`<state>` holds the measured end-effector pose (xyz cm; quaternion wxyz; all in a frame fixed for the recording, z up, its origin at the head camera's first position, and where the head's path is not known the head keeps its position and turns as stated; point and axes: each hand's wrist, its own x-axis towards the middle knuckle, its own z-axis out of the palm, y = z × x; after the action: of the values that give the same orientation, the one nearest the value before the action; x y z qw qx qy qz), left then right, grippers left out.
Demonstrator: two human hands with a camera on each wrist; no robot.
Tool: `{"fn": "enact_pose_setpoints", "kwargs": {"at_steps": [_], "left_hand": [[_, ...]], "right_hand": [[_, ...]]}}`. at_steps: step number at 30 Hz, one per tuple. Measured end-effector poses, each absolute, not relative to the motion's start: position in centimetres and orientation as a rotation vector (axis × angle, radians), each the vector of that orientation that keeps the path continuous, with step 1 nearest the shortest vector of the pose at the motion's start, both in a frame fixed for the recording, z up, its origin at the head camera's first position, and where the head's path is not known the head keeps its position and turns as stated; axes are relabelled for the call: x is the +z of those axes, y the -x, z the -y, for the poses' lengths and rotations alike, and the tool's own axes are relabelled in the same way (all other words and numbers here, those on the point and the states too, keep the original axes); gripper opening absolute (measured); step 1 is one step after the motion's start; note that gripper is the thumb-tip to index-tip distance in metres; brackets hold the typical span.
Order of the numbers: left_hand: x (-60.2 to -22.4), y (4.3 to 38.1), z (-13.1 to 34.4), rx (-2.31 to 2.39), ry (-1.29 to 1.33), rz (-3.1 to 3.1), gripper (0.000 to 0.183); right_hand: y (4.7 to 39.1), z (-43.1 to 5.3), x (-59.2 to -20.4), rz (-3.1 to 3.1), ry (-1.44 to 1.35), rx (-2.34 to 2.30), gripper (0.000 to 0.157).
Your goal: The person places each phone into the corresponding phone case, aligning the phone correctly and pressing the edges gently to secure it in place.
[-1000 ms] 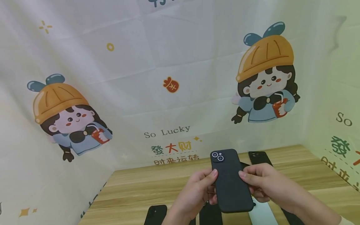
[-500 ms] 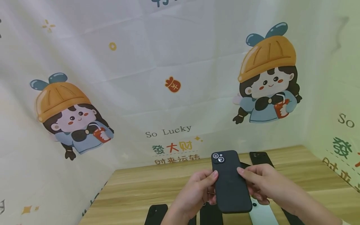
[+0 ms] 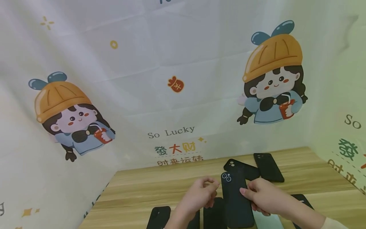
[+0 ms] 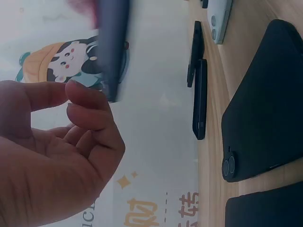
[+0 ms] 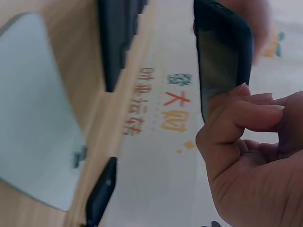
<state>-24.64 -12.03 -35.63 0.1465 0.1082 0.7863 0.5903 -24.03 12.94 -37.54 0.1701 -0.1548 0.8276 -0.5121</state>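
My right hand [image 3: 266, 197] grips a black smartphone [image 3: 235, 203] by its right edge, thumb on the back and the other fingers behind. Two camera lenses mark its upper left corner. The right wrist view shows the phone's glossy front [image 5: 220, 56] above my curled fingers. Beside the phone's left edge, my left hand [image 3: 200, 194] is apart from it with nothing in its grasp. Its fingers bend loosely and the thumb tip lies by the index fingertip, as the left wrist view shows; the phone's edge [image 4: 112, 52] is blurred there.
Several black phones lie on the wooden table [image 3: 128, 190]: one at front left [image 3: 158, 216], one behind the held phone [image 3: 246, 170], one at back right [image 3: 268, 167]. A pale phone [image 3: 268, 221] lies under my right hand. A printed cloth [image 3: 171, 108] closes off the back.
My left hand has let go of the phone's left edge. My right hand has brought the phone lower, nearer the table, uncovering the black phone behind it.
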Motion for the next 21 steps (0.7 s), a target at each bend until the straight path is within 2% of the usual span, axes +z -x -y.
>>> {"fn": "enact_pose_setpoints", "kwargs": {"at_steps": [7, 10, 15, 21], "left_hand": [[-35.3, 24.8, 13.2, 1.787, -0.282, -2.241, 0.026], [-35.2, 24.9, 13.3, 1.813, -0.277, -2.219, 0.027], [-35.2, 24.9, 13.3, 1.843, -0.278, -2.191, 0.027], [-35.0, 24.8, 13.3, 1.856, -0.299, -2.175, 0.026]], "right_hand": [[30.3, -14.6, -48.2, -2.312, 0.411, -1.318, 0.046], [32.2, -14.8, -51.4, -2.275, 0.376, -1.303, 0.047], [33.0, -14.5, -53.6, -2.252, 0.347, -1.282, 0.045], [32.9, -14.4, -53.9, -2.251, 0.339, -1.296, 0.048]]}}
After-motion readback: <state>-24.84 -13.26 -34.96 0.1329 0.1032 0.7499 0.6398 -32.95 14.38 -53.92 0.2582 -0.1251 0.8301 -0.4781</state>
